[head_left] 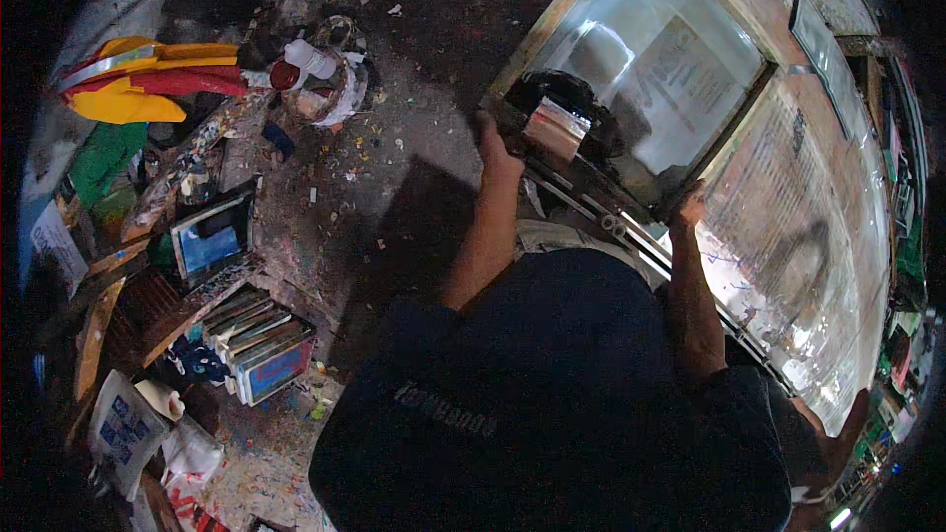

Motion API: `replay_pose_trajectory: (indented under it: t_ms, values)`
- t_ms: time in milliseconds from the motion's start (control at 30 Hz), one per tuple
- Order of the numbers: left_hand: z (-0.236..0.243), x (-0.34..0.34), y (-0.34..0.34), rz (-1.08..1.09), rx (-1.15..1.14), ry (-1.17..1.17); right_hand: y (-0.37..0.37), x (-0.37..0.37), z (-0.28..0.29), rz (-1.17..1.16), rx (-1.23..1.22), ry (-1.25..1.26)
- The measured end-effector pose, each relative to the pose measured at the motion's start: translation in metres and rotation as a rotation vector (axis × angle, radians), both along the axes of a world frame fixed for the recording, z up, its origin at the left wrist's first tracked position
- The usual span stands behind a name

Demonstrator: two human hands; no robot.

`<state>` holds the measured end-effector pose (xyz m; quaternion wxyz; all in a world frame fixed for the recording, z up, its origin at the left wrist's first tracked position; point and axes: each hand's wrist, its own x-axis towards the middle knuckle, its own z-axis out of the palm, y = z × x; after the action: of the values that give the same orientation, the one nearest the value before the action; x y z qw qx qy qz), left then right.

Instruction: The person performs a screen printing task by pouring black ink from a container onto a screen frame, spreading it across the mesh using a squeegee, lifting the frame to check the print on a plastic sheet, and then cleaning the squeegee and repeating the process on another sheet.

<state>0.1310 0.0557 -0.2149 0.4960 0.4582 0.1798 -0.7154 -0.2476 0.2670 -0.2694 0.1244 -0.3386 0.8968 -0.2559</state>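
A screen-printing frame [761,87] is tilted in front of me, its pale mesh showing a faint rectangular design. Thick black ink [601,138] lies along the mesh's near end, with a shiny flat rectangular piece [559,128] in it whose kind I cannot make out. At the frame's near left corner, my left hand [500,148] is closed on the rim. My right hand [690,205] grips the near right corner, its fingers partly hidden. Below the frame's near side runs a metal rail [645,241] along the table edge.
A long, stained printing table [788,197] extends to the right. Another person's hand [838,443] shows at its near end. On the left stand a rack of several frames [261,350], a yellow and red cloth [148,79] and a littered bucket [340,94]. Scraps dot the dark floor [424,69].
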Motion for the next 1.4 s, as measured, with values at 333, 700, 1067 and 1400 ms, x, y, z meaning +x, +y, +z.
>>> replay_pose_trajectory:
  t_ms: [333, 700, 1067, 1400]
  values:
    - [-0.045, 0.02, -0.005, -0.305, -0.134, -0.077, -0.002, -0.008, -0.011, -0.397, -0.046, -0.389]
    - [-0.062, 0.009, -0.017, -0.299, -0.097, -0.05, 0.002, -0.002, -0.006, -0.505, -0.267, -0.716]
    - [-0.095, -0.03, -0.061, -0.367, -0.086, 0.057, -0.018, 0.028, 0.049, -0.517, -0.175, -0.563]
    - [-0.12, -0.049, -0.066, -0.422, -0.05, 0.16, 0.004, 0.012, 0.019, -0.408, -0.161, -0.345]
